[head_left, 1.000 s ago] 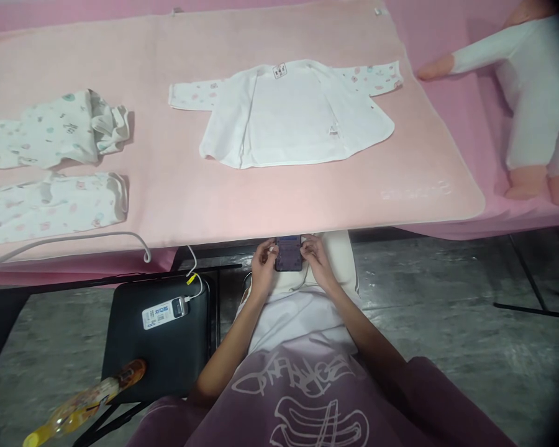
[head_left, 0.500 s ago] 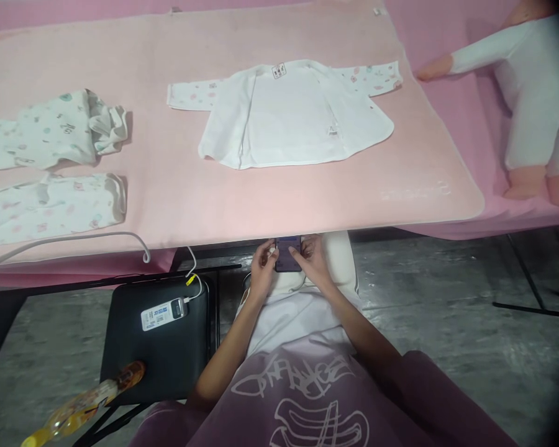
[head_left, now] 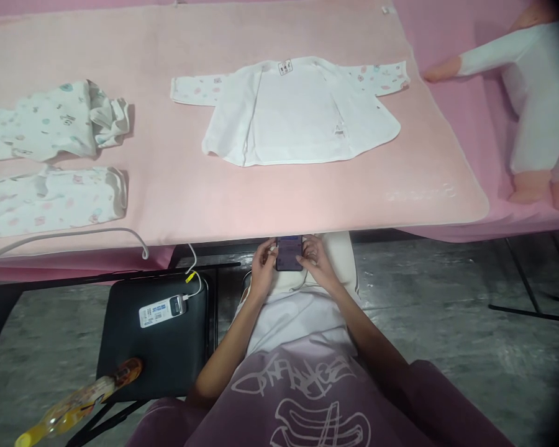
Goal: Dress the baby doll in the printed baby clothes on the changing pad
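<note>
Below the table's near edge, a dark smartphone (head_left: 289,256) rests between my two hands over my lap. My left hand (head_left: 263,264) is closed around its left side, the thumb on the edge. My right hand (head_left: 317,263) grips the right side, its thumb at the screen's right edge. The table edge hides the phone's top. On the pink mat (head_left: 168,186) beyond, a small white baby shirt (head_left: 298,118) lies spread open, its printed sleeves stretched out to both sides.
Two printed baby garments (head_left: 51,121) lie at the left of the mat. A white cable (head_left: 97,231) runs along the edge. A black stool (head_left: 163,357) bears a power bank (head_left: 163,310) and a bottle (head_left: 79,400). A doll (head_left: 535,93) lies at the right.
My right thumb has moved from over the screen to its right edge. The view has shifted slightly; the clothes lie as before.
</note>
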`<state>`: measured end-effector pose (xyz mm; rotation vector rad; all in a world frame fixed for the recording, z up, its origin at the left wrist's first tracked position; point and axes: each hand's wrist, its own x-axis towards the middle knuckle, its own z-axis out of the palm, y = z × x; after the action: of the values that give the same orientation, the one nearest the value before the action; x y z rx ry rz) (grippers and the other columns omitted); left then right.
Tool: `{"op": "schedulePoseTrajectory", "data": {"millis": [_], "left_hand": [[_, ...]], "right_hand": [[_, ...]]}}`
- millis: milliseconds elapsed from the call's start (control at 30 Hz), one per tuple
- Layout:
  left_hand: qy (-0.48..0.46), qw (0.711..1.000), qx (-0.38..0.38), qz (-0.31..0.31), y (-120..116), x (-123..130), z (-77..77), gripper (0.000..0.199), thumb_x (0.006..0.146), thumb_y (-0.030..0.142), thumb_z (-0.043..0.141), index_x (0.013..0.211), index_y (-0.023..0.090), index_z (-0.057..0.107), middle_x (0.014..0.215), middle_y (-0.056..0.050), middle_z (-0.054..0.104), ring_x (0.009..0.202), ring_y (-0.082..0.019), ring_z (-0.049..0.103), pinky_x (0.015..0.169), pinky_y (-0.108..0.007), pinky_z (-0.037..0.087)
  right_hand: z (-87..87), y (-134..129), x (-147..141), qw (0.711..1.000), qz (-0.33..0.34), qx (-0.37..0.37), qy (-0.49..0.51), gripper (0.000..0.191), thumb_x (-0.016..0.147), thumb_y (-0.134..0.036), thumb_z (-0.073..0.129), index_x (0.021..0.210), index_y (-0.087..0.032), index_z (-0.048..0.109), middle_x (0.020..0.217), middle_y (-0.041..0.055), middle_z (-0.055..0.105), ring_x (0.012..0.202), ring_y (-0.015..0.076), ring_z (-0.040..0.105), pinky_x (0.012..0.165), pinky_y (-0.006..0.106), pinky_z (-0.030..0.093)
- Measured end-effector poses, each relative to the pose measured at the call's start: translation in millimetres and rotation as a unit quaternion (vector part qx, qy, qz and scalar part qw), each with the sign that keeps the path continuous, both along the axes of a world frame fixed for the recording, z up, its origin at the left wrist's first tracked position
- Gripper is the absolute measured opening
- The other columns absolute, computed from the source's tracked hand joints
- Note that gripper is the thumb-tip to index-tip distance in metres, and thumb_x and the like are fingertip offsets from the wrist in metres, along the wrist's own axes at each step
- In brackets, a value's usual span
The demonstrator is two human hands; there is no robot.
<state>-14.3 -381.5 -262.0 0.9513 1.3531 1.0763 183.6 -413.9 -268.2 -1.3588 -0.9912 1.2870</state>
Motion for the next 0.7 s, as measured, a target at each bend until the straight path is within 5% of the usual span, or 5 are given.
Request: {"op": "schedulePoseTrajectory", "data": {"millis": [333, 700], "left_hand": [[0.035, 0.999, 0.001, 0.003, 0, 1, -6.6, 0.060, 0.086, 0.056, 0.097, 0.134, 0.023, 0.085, 0.137, -0.013, 0.083, 0.122, -0.027, 0.074, 0.117, -0.041, 0.056], [0.014, 0.999, 0.011, -0.029, -3, -9, -0.8, 0.055, 0.090, 0.056, 0.093, 0.135, 0.025, 0.086, 0.149, -0.014, 0.079, 0.143, -0.032, 0.071, 0.131, -0.046, 0.050]], "right_hand": [[0.0, 1, 1, 1.000, -0.004, 0.006, 0.012, 0.057, 0.099, -0.051, 0.076, 0.149, -0.029, 0.058, 0.117, 0.0050, 0.066, 0.104, 0.0227, 0.066, 0.089, 0.036, 0.060], [-7.4, 6, -14, 0.998, -0.065, -0.011, -0.022, 0.066, 0.093, -0.061, 0.089, 0.138, -0.028, 0.054, 0.105, 0.0014, 0.065, 0.091, 0.0204, 0.065, 0.076, 0.033, 0.057]]}}
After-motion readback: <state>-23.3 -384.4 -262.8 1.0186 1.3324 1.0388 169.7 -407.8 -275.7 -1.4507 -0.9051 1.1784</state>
